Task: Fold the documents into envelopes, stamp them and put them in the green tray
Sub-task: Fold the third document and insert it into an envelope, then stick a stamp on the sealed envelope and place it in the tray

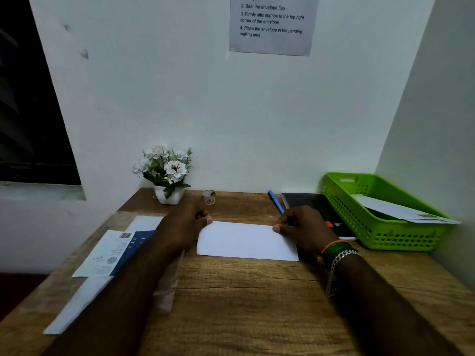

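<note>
Now both hands (246, 227) pinch the folded paper's (246, 241) far corners

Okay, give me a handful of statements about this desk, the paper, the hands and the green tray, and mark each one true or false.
1. Both hands hold the white paper at its far corners. True: left hand, right hand.
2. The green tray sits on the left of the desk. False: it is at the right, against the wall.
3. The tray already holds an envelope. True.
4. The blue pen lies inside the tray. False: it lies on the desk beside a black notebook.
5. A pot of white flowers stands by the wall. True.
</note>
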